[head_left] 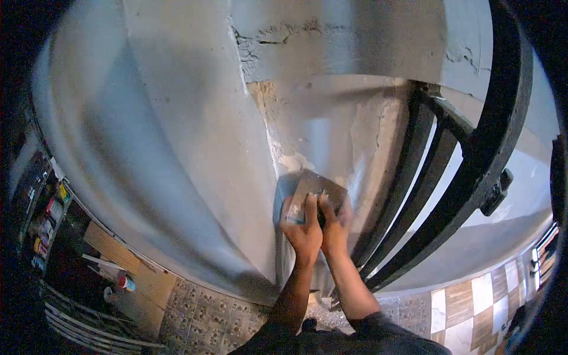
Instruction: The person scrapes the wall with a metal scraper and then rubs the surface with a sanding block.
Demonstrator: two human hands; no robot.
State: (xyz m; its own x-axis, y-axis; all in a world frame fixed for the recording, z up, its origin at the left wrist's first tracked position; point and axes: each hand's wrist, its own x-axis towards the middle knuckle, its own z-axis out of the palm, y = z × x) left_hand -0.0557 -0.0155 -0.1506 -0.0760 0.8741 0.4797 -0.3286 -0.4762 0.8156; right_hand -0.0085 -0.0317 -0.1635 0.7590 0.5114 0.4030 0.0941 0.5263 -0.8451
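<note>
Both of my hands are raised against the wall, side by side, at the lower middle of the head view. They grip a flat metal trowel (322, 184) with a broad, squarish blade, tilted close to the wall surface. My left hand (303, 234) is closed on its left side, thumb pointing up over the tool. My right hand (335, 228) is closed beside it, near a dark part that looks like the handle. Fingers behind the tool are hidden. Around the blade, the wall recess (319, 130) shows patchy plaster and a chipped edge.
Black metal bars (408, 195) stand close on the right, with a thick curved frame (500, 100). A cracked ledge (284, 38) runs above. Patterned floor tiles (207, 310) lie below. At lower left are wooden boards (112, 242), a small bucket (126, 283) and cluttered shelves (50, 219).
</note>
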